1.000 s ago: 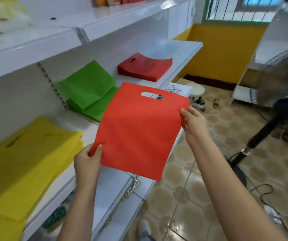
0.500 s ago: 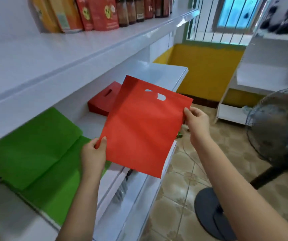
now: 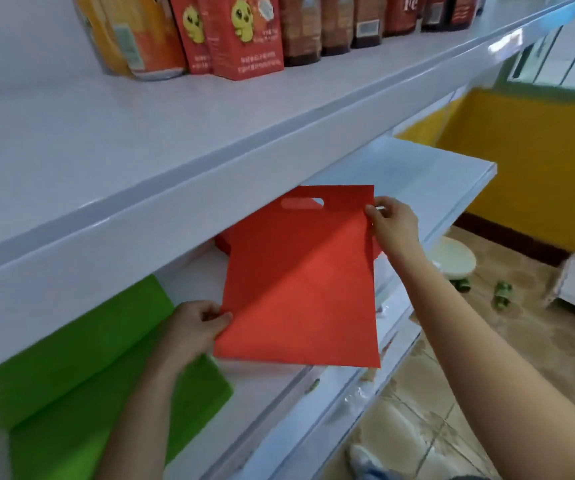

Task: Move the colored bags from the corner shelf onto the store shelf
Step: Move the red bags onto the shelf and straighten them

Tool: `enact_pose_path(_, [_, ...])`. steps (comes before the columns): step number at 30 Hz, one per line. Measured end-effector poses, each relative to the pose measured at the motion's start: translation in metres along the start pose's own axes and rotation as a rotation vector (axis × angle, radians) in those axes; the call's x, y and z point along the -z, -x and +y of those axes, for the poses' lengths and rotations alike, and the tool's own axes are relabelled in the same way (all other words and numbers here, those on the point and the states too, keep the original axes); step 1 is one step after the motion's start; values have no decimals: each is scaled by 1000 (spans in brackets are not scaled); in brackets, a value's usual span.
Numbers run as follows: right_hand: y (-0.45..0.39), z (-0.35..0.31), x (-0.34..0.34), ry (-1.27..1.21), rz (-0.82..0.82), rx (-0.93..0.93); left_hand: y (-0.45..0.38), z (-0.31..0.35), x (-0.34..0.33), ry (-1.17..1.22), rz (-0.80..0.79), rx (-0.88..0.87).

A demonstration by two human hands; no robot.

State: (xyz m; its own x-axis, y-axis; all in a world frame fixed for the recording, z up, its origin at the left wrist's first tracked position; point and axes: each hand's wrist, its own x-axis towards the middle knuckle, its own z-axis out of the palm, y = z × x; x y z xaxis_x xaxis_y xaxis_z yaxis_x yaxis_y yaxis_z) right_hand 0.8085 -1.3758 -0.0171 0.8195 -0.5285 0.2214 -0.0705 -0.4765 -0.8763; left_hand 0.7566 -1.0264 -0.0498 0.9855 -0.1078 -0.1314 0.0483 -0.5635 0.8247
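A flat red bag (image 3: 300, 285) with a cut-out handle is held over the white store shelf (image 3: 428, 181), its top edge reaching under the shelf above. My left hand (image 3: 196, 327) pinches its lower left edge. My right hand (image 3: 391, 223) pinches its upper right corner. A stack of red bags (image 3: 222, 242) lies behind it on the shelf, mostly hidden. Green bags (image 3: 81, 368) lie folded on the same shelf to the left.
The upper shelf (image 3: 210, 140) overhangs close above and carries red and brown packets (image 3: 244, 36) and an orange pack. To the right are a tiled floor (image 3: 487, 341), a white stool (image 3: 452, 261), a yellow wall and another white shelf unit.
I have stepped closer to the shelf and the view has risen. The red bag has moved forward and in over the lower shelf, toward the red stack. The yellow bags and the fan have left the view.
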Motion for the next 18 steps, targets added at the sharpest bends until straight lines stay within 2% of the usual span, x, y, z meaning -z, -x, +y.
enact_pose_path(6, [-104, 12, -49, 33, -319, 75, -16, 20, -45, -173, -73, 160])
enact_pose_path(10, [-145, 12, -70, 60, -453, 156, -21, 44, -80, -210, -150, 138])
enact_pose_path(15, [-169, 13, -100, 113, -538, 279, -27, 57, -111, -215, 16, 207])
enact_pose_path(18, [-180, 17, -118, 138, -581, 275, -22, 72, -132, -308, 275, 296])
